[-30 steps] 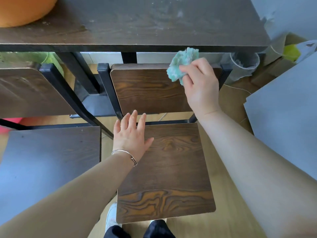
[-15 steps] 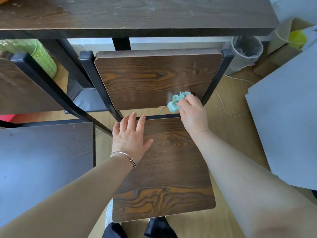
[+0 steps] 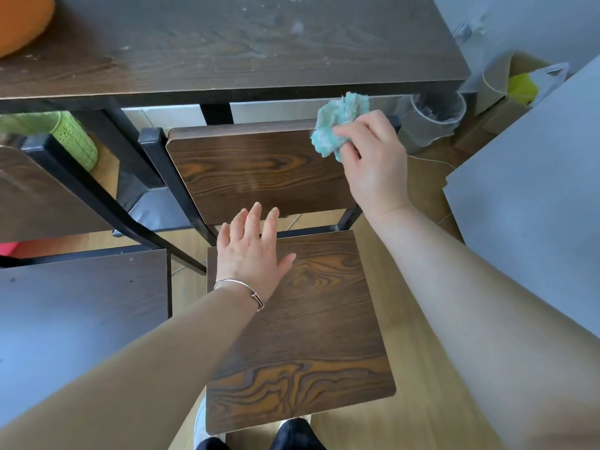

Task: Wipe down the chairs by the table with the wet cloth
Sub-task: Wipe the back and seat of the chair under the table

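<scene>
A wood-grain chair with a black frame stands in front of me, its seat (image 3: 311,336) below and its backrest (image 3: 246,170) tucked toward the dark table (image 3: 227,47). My right hand (image 3: 373,160) grips a bunched teal cloth (image 3: 337,125) against the backrest's top right corner. My left hand (image 3: 251,254) lies flat with straight fingers on the seat's far left part, a thin bracelet on its wrist. A second chair of the same kind sits at the left, with a dark seat (image 3: 81,319) and a backrest (image 3: 42,196).
A clear bin (image 3: 435,121) stands on the wooden floor beyond the chair's right post. A grey board (image 3: 535,196) leans at the right. A green perforated basket (image 3: 65,138) sits under the table at left. An orange object (image 3: 22,17) rests on the table's far left corner.
My right hand has carried the cloth from the backrest's lower right edge up to its top right corner. My left hand has stayed on the seat.
</scene>
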Demonstrator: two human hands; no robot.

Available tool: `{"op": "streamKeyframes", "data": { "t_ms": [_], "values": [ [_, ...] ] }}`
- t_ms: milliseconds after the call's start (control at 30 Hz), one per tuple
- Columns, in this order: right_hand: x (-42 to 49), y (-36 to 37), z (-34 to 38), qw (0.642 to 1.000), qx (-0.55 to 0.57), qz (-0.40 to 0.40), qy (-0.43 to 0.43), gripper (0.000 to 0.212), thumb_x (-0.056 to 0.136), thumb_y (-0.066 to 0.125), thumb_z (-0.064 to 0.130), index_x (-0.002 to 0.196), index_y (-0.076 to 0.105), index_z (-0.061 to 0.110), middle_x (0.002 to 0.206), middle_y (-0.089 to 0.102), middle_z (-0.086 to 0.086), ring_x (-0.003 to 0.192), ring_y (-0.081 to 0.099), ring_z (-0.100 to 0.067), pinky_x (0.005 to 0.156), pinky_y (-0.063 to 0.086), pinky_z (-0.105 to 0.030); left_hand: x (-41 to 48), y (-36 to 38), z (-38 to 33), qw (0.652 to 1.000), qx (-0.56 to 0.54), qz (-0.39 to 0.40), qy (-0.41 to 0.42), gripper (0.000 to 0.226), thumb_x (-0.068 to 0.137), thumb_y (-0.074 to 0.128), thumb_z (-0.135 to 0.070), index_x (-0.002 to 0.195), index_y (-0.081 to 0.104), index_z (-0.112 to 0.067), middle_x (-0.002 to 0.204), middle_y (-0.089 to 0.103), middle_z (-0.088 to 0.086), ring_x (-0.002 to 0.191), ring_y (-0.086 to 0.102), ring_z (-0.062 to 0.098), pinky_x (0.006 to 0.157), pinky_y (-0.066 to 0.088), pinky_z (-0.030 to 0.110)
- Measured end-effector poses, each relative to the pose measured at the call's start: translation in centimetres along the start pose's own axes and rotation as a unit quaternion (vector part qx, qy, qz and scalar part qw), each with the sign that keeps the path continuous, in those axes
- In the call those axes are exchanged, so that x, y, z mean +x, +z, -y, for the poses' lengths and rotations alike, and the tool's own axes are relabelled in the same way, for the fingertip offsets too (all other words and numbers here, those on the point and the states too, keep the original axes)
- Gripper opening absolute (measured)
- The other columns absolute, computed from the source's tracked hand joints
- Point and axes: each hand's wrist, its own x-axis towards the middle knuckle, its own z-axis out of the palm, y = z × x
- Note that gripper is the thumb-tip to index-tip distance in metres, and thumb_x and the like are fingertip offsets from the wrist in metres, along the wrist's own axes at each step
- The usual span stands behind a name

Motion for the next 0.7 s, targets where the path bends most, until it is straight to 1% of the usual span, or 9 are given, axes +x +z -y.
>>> {"op": "streamKeyframes", "data": {
  "t_ms": [133, 200, 300, 433, 467, 533, 600, 700],
  "values": [
    [-1.7, 1.1, -0.9, 1.0, -0.008, 0.01, -0.002, 0.014, 0.092, 0.065, 0.016, 0.102, 0.069, 0.008, 0.107, 0.063, -0.011, 0.105, 0.062, -0.022, 0.08, 0.053, -0.022, 0.9, -1.1, -1.4, 0.999, -0.028, -0.017, -0.001, 0.08, 0.091, 0.04, -0.065, 0.153, 0.005, -0.027, 0.161, 0.01, 0.005, 0.148, 0.01, 0.029, 0.119, 0.017, 0.049],
    [-3.7, 2.3, -1.7, 0.999, -0.014, 0.043, 0.009, 0.012, 0.092, 0.064, 0.014, 0.1, 0.069, 0.007, 0.106, 0.063, -0.01, 0.101, 0.061, -0.023, 0.076, 0.055, -0.026, 1.4, -1.1, -1.9, 0.999, -0.032, -0.021, 0.0, 0.08, 0.092, 0.041, -0.064, 0.153, 0.006, -0.027, 0.161, 0.011, 0.006, 0.147, 0.01, 0.029, 0.118, 0.017, 0.049],
    [-7.2, 4.5, -2.9, 0.992, -0.021, 0.111, 0.051, 0.01, 0.089, 0.065, 0.009, 0.098, 0.068, 0.007, 0.106, 0.061, -0.01, 0.099, 0.059, -0.025, 0.072, 0.054, -0.03, 1.8, -0.5, -2.2, 0.999, -0.034, -0.023, -0.001, 0.081, 0.091, 0.044, -0.064, 0.153, 0.009, -0.026, 0.16, 0.014, 0.007, 0.146, 0.014, 0.03, 0.117, 0.019, 0.049],
    [-9.8, 6.1, -3.4, 0.985, -0.022, 0.155, 0.071, 0.008, 0.087, 0.065, 0.005, 0.095, 0.066, 0.006, 0.103, 0.059, -0.009, 0.097, 0.057, -0.024, 0.066, 0.046, -0.024, 1.9, 0.5, -2.0, 0.999, -0.033, -0.014, -0.002, 0.081, 0.09, 0.047, -0.063, 0.153, 0.012, -0.025, 0.159, 0.017, 0.007, 0.145, 0.016, 0.03, 0.116, 0.021, 0.049],
    [-10.0, 6.2, -3.5, 0.984, -0.023, 0.161, 0.073, 0.008, 0.087, 0.065, 0.005, 0.095, 0.066, 0.006, 0.103, 0.059, -0.008, 0.097, 0.056, -0.023, 0.066, 0.046, -0.024, 1.9, 0.5, -1.9, 0.999, -0.034, -0.013, -0.002, 0.081, 0.09, 0.048, -0.062, 0.153, 0.013, -0.025, 0.159, 0.017, 0.007, 0.145, 0.016, 0.03, 0.116, 0.021, 0.05],
    [-9.8, 6.0, -3.6, 0.984, -0.02, 0.161, 0.074, 0.009, 0.087, 0.065, 0.003, 0.096, 0.066, 0.007, 0.102, 0.058, -0.007, 0.095, 0.055, -0.023, 0.065, 0.052, -0.03, 1.8, 0.3, -1.8, 0.999, -0.039, -0.014, -0.006, 0.082, 0.089, 0.049, -0.063, 0.153, 0.012, -0.025, 0.159, 0.017, 0.006, 0.145, 0.017, 0.03, 0.115, 0.022, 0.049],
    [-8.8, 5.1, -3.5, 0.987, -0.01, 0.143, 0.072, 0.011, 0.087, 0.064, 0.003, 0.096, 0.067, 0.008, 0.101, 0.058, -0.006, 0.093, 0.056, -0.024, 0.065, 0.055, -0.034, 1.8, -0.4, -1.9, 0.999, -0.05, -0.015, -0.013, 0.083, 0.089, 0.049, -0.063, 0.153, 0.011, -0.025, 0.159, 0.018, 0.006, 0.145, 0.017, 0.029, 0.116, 0.022, 0.049],
    [-5.8, 2.7, -3.3, 0.995, 0.001, 0.084, 0.062, 0.011, 0.088, 0.064, 0.006, 0.098, 0.069, 0.009, 0.102, 0.061, -0.008, 0.093, 0.06, -0.024, 0.067, 0.054, -0.03, 2.1, -1.7, -2.3, 0.997, -0.067, -0.018, -0.022, 0.084, 0.089, 0.049, -0.062, 0.153, 0.01, -0.026, 0.158, 0.02, 0.004, 0.144, 0.019, 0.029, 0.115, 0.023, 0.049]
  ]
}}
